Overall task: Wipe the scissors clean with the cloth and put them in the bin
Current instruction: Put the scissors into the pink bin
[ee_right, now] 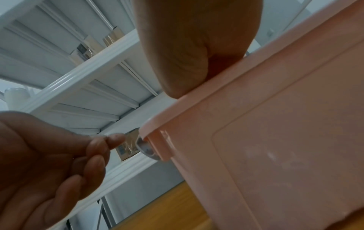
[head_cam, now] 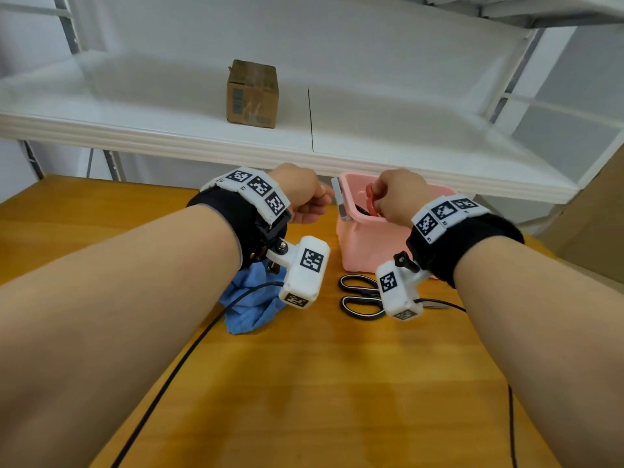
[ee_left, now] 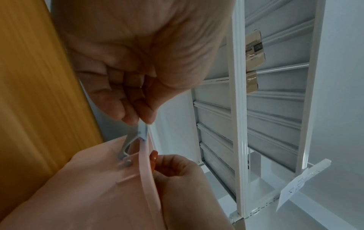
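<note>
On the yellow wooden bench [head_cam: 304, 383], open board runs from the near edge up to a crumpled blue cloth [head_cam: 250, 305], which lies below the left wrist, and to black-handled scissors [head_cam: 359, 295] lying flat just right of it, their blades hidden behind the right wrist camera. Just beyond the scissors stands a pink plastic bin [head_cam: 358, 244], set near the bench's far edge under the lip of a white metal shelf [head_cam: 169, 130].

The left hand [head_cam: 304, 194] reaches to the bin's left side, thumb and forefinger pinching its grey hinged handle [ee_left: 142, 130] at the rim. The right hand [head_cam: 398, 195] is over the bin's open top, its fingers curled round the red handles of a second pair of scissors [head_cam: 371, 197], which point down into the bin; the wrist view shows the heel of this hand touching the bin's near rim.

Farther back, a brown cardboard box [head_cam: 252, 94] stands alone on the shelf, with bare shelf to either side. It carries a barcode label and dark print too blurred to read. A white paper tag [ee_left: 301, 185] hangs from the shelving, its writing illegible.
</note>
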Action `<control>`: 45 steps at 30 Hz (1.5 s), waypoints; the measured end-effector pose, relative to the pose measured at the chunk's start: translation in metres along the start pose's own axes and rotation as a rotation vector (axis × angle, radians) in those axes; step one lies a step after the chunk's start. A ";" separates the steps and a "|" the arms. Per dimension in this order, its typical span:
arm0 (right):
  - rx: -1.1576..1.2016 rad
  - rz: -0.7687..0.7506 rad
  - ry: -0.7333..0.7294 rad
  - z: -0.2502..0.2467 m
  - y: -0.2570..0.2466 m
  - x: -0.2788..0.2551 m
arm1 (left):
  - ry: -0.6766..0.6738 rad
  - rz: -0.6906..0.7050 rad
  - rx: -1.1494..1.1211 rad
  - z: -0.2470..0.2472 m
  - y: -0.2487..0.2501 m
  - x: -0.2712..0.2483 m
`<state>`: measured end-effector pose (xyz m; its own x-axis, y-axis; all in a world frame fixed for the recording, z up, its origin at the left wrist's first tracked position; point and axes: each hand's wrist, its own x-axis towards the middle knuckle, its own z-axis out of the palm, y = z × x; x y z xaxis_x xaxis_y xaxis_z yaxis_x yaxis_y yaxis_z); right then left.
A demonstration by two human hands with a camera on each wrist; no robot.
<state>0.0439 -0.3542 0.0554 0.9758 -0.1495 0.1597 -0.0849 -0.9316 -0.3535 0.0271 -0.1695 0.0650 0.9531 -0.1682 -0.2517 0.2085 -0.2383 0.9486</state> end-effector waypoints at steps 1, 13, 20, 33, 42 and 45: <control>-0.012 0.019 -0.022 0.002 0.001 0.005 | -0.002 -0.005 -0.005 -0.001 -0.002 0.002; -0.309 0.111 -0.233 0.005 0.004 0.026 | -0.030 -0.016 -0.003 0.002 -0.009 0.013; -0.311 0.138 -0.220 0.008 0.003 0.028 | -0.040 -0.032 -0.003 0.006 -0.012 0.012; -0.224 0.170 -0.182 0.007 0.000 0.019 | -0.044 -0.044 -0.001 0.006 -0.010 0.001; 0.194 0.143 0.058 -0.018 -0.001 0.001 | -0.028 -0.045 0.003 0.004 -0.009 -0.009; 0.305 0.040 0.087 -0.029 -0.015 -0.020 | -0.014 -0.050 0.007 0.005 -0.010 -0.014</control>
<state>0.0202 -0.3464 0.0842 0.9508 -0.2240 0.2141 -0.0454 -0.7843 -0.6187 0.0100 -0.1697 0.0578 0.9382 -0.1693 -0.3017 0.2543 -0.2539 0.9332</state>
